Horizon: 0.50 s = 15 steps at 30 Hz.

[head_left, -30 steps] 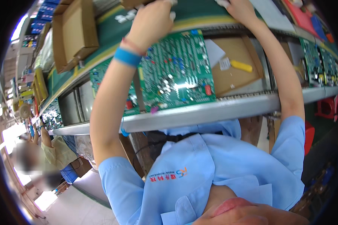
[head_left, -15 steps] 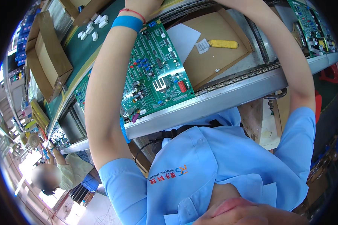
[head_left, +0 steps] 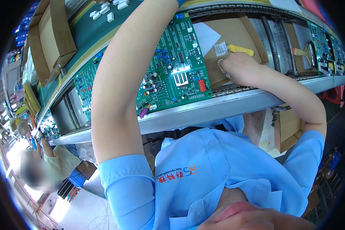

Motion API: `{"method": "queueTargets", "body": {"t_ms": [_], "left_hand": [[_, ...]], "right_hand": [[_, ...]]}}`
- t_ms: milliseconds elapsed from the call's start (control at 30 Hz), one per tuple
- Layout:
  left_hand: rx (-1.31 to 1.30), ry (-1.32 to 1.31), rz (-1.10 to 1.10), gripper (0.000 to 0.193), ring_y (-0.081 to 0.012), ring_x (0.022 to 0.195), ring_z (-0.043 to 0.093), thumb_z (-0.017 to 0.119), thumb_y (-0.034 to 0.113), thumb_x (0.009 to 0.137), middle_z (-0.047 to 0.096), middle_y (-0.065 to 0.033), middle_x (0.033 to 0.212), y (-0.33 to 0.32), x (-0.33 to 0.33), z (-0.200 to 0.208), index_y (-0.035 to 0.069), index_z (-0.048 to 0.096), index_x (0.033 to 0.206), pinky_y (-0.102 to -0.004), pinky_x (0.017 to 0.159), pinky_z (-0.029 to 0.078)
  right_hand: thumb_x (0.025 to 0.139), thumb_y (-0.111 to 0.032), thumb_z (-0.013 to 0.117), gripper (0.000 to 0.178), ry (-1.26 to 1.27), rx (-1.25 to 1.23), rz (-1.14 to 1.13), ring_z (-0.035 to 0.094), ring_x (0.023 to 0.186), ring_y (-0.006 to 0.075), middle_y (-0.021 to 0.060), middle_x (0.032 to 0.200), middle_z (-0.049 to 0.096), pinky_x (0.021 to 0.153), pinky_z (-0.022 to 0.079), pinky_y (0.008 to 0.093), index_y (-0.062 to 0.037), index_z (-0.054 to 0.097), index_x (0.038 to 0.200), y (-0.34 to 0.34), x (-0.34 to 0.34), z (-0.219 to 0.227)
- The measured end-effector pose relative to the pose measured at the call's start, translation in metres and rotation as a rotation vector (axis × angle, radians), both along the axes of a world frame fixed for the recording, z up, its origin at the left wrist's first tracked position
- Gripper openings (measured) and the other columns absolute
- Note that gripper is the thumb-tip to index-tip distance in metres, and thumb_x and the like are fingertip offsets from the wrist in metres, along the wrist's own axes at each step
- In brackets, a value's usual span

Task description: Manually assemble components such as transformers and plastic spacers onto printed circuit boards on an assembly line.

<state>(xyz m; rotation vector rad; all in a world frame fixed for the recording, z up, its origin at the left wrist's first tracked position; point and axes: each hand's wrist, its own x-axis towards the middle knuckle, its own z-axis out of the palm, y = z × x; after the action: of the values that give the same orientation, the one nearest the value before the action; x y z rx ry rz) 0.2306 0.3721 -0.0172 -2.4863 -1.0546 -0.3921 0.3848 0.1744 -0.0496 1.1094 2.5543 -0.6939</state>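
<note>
Green circuit board (head_left: pixel 184 57) laid flat against the metal rail (head_left: pixel 218 107), probably so as to leave the parts on top exposed. Just to its right, cardboard tray (head_left: pixel 237 32) with paper (head_left: pixel 207 36) and a yellow handle (head_left: pixel 241 50), likely kept there for easy reach. Over that tray, near the board's right edge, right hand (head_left: pixel 240 69) with fingers curled inward; cannot tell whether gripping anything. Left forearm (head_left: pixel 120 76) stretched across the board, perhaps for reaching the far side; left hand beyond the upper edge, so impossible to tell open or closed. Compared with half a second ago: right hand now drawn back into sight from past the upper edge; blue wristband (head_left: pixel 181 2), then fully visible, now only a sliver.
</note>
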Motion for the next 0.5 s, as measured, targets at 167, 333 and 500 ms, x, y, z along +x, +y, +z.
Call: {"method": "queueTargets", "body": {"t_ms": [167, 333, 500], "left_hand": [[-0.025, -0.03, -0.043, 0.022, -0.0298, 0.093, 0.065, 0.051, 0.012, 0.088, 0.066, -0.0151, 0.097, 0.002, -0.001, -0.004, 0.004, 0.071, 0.086, -0.0405, 0.076, 0.055], [-0.047, -0.081, -0.089, 0.022, -0.0308, 0.089, 0.065, 0.051, 0.013, 0.088, 0.068, -0.0164, 0.09, 0.007, 0.012, -0.002, 0.002, 0.071, 0.086, -0.0415, 0.074, 0.055], [-0.063, -0.141, -0.155, 0.019, -0.0328, 0.088, 0.067, 0.052, 0.009, 0.085, 0.068, -0.019, 0.089, 0.01, 0.019, -0.007, 0.001, 0.07, 0.086, -0.041, 0.073, 0.056]], "right_hand": [[0.078, -0.003, 0.063, 0.01, 0.242, -0.052, -0.215, 0.067, 0.077, 0.034, 0.0192, 0.079, 0.067, 0.069, 0.053, 0.0422, 0.0009, 0.066, 0.087, 0.01, 0.002, 0.042], [0.082, -0.009, 0.066, 0.01, 0.78, 0.001, -0.344, 0.067, 0.074, 0.0298, 0.0133, 0.076, 0.068, 0.065, 0.051, 0.0392, -0.0039, 0.066, 0.09, 0.019, -0.03, 0.08], [0.083, -0.016, 0.067, 0.009, 0.751, 0.29, -0.23, 0.067, 0.073, 0.0288, 0.0106, 0.08, 0.067, 0.062, 0.05, 0.0383, -0.0087, 0.066, 0.089, 0.04, -0.045, 0.067]]}}
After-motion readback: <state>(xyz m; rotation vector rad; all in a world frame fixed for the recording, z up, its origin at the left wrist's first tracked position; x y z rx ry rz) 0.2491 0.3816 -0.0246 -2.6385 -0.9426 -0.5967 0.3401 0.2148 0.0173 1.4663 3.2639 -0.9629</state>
